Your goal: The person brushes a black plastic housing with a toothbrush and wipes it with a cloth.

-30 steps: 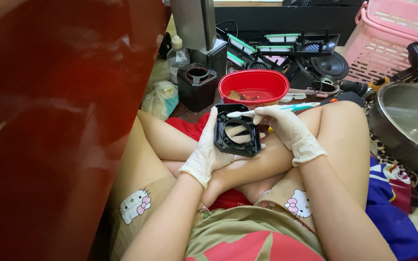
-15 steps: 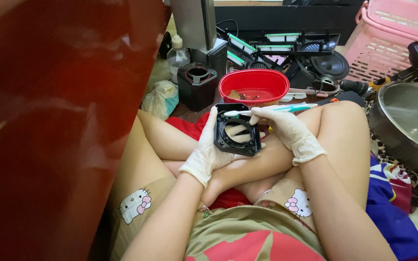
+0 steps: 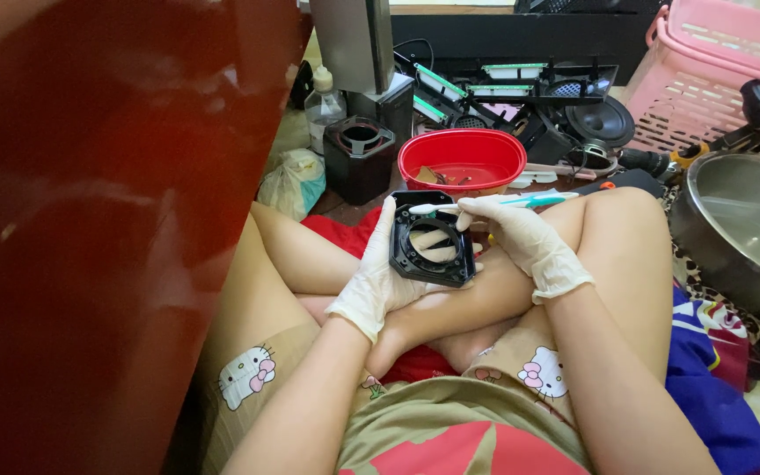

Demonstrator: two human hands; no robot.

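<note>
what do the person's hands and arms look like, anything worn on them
Both the left hand and the right hand wear thin, off-white disposable gloves, wrinkled and ending in a rolled cuff at the wrist. Above the gloves the forearms are bare: no sleeves, watch or jewellery show.

Gripping a black fan frame (image 3: pixel 430 246) in the gloved left hand (image 3: pixel 378 280), pressing a toothbrush (image 3: pixel 485 204) to its rim with the right hand (image 3: pixel 521 237), before a red bowl (image 3: pixel 462 158).
</note>
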